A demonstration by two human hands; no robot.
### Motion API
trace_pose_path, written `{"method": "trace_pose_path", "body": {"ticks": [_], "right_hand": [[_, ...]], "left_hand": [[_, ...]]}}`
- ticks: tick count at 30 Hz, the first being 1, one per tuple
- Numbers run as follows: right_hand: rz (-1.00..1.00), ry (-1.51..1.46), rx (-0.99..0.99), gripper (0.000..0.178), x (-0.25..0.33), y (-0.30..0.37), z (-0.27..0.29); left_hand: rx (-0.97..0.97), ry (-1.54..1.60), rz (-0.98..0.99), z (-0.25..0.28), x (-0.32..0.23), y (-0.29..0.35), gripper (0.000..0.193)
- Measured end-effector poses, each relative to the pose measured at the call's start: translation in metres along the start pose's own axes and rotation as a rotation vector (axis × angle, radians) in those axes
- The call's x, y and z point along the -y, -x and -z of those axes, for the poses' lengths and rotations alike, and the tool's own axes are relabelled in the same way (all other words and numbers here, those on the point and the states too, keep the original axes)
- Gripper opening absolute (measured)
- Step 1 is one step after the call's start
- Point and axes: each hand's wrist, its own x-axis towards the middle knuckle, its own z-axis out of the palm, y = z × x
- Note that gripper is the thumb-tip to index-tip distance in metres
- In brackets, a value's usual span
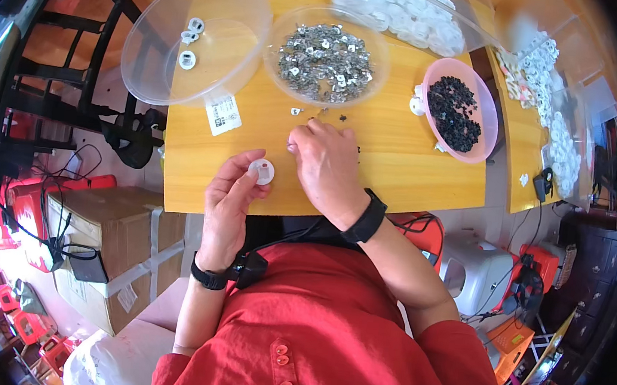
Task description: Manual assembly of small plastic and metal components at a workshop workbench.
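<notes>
Between thumb and fingertips, my left hand [229,192] holds a small white round plastic piece [261,172] with a square recess in its face. My right hand [326,168] is just right of it above the table, its fingers pinched together. Whatever those fingertips grip is too small and too covered to name. Beyond my hands lies a shallow see-through dish [271,57] heaped with small silvery metal clips [327,55]. To the right, a pink bowl [489,129] holds small black parts [452,114]. A few loose metal bits [297,111] rest near my right knuckles.
At the left table edge stands a see-through tub [142,55] with a few white round pieces [187,59], a printed label [223,114] beside it. A clear bin [483,34] of white parts is at the back. A cardboard box [102,223] sits on the floor at left.
</notes>
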Motion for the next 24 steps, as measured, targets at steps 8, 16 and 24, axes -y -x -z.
{"method": "trace_pose_path", "body": {"ticks": [8, 16, 24], "right_hand": [[-0.179, -0.800, 0.118, 0.005, 0.007, 0.006, 0.031], [-0.094, -0.824, 0.042, 0.007, -0.001, 0.013, 0.029], [-0.139, -0.760, -0.013, 0.009, 0.009, 0.018, 0.038]], "left_hand": [[0.020, -0.100, 0.012, -0.009, 0.001, -0.001, 0.020], [0.087, -0.059, 0.054, -0.019, 0.001, 0.000, 0.010], [0.070, -0.112, -0.049, -0.022, 0.005, 0.000, 0.010]]}}
